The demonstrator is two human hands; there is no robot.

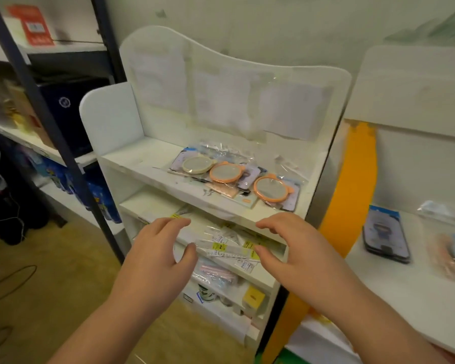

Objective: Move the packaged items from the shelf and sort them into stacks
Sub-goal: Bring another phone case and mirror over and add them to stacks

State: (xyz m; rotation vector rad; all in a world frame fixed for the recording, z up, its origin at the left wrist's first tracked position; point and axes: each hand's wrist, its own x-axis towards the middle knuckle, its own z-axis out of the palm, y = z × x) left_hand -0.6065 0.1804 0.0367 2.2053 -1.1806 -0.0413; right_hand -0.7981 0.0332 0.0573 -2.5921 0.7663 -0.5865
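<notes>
Two hands, the left hand [155, 248] and right hand [289, 245], are hovering with each grip spread and empty over the slippery clear packets [229, 248] on the second shelf [263, 271], so a loose scoop is likely spilling some.

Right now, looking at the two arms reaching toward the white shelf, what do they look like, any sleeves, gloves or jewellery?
Both are bare. The left hand and right hand wear no gloves, and no rings, watch or bracelet show on either. Both forearms are uncovered as far as the picture's lower edge, so no sleeve shows. Nails are short with no visible polish. No markings, cables or straps.
</notes>
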